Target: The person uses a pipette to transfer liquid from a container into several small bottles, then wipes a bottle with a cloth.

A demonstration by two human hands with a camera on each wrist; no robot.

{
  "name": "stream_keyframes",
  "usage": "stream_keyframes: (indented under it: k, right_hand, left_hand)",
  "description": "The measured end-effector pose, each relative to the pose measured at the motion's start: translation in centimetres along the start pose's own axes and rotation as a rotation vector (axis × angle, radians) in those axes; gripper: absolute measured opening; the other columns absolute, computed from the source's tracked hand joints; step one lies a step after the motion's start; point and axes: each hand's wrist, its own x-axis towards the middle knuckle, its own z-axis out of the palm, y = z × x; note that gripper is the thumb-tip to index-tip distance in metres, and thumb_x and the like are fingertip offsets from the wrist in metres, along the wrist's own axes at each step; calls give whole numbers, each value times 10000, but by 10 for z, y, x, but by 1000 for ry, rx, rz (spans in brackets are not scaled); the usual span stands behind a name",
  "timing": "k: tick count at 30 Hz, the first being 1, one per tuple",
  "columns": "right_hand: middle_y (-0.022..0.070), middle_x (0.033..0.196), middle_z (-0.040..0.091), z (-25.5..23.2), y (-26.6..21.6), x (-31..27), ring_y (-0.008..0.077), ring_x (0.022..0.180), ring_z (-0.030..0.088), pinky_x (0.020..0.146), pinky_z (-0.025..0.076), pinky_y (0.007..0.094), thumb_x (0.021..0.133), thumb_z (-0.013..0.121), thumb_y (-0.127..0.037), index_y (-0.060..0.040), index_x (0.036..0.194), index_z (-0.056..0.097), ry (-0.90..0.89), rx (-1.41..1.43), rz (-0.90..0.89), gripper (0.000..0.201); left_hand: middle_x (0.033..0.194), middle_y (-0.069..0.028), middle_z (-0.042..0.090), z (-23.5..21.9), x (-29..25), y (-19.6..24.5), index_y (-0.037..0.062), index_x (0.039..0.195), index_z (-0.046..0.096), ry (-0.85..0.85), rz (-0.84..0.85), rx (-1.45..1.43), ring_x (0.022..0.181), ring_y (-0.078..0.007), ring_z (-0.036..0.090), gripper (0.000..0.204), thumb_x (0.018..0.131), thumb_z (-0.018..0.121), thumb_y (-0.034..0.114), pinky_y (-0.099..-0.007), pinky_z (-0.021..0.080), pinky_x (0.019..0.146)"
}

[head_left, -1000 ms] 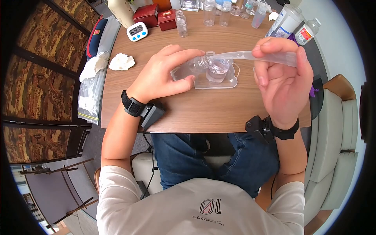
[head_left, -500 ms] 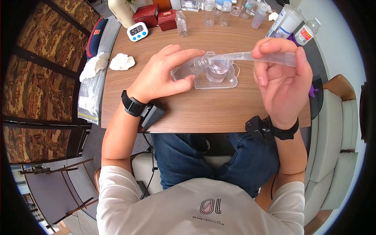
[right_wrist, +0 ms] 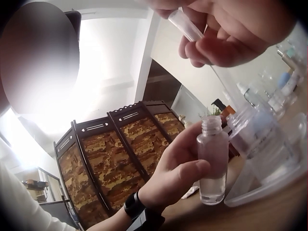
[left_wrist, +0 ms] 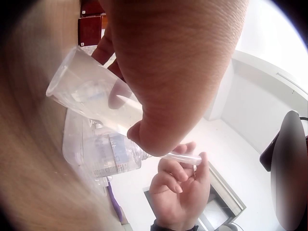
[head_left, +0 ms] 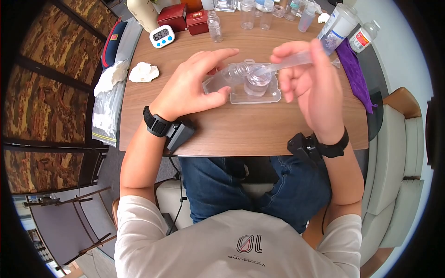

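Note:
A small clear bottle (right_wrist: 211, 168) stands upright in the left hand (head_left: 185, 88), its neck free above the thumb and fingers. Between the right hand's thumb and fingers (head_left: 315, 83) is a translucent plastic dropper (head_left: 295, 60), slanting down to the left. Its tip reaches the mouth of a wider clear jar (head_left: 257, 86) containing clear liquid; whether it touches the liquid I cannot tell. Beside the bottle, this jar stands on a clear plastic tray (head_left: 273, 99). The left wrist view shows the bottle (left_wrist: 94, 94) close up, with the right hand (left_wrist: 178, 192) behind.
Crumpled white tissue (head_left: 144, 72) and a white timer (head_left: 162, 36) lie to the left. Red boxes (head_left: 198, 22) and several small clear bottles line the back. At the right are larger bottles (head_left: 337, 28) and a purple cloth (head_left: 356, 74).
The right hand has moved left with the dropper, whose tip has gone from the small bottle's mouth to the jar. More of the purple cloth shows. The left hand's index finger has lifted slightly.

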Motion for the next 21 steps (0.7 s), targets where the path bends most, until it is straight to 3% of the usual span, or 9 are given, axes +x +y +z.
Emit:
stream_keyframes:
  k: [2, 5, 21]
  right_hand:
    - [131, 1051, 644, 3, 7, 1, 92, 706, 571, 596, 495, 231, 1109, 367, -467, 50, 1170, 616, -65, 21, 100, 577]
    - [126, 1076, 619, 5, 10, 2, 94, 731, 574, 612, 514, 245, 1109, 386, -456, 49, 1175, 609, -102, 17, 114, 556]
    - [118, 1061, 628, 6, 11, 2, 89, 740, 576, 622, 514, 243, 1112, 387, -430, 52, 1199, 613, -99, 36, 111, 539]
  left_hand:
    - [984, -114, 661, -1, 0, 0, 86, 1382, 612, -8, -14, 1, 874, -227, 623, 669, 730, 755, 125, -355, 536, 829]
    - [989, -115, 662, -1, 0, 0, 85, 1382, 611, -9, -12, 7, 871, -227, 621, 670, 729, 757, 130, -355, 536, 829]
    - [980, -109, 654, -1, 0, -1, 83, 1368, 620, -12, 5, 15, 862, -223, 609, 658, 725, 752, 127, -354, 534, 821]
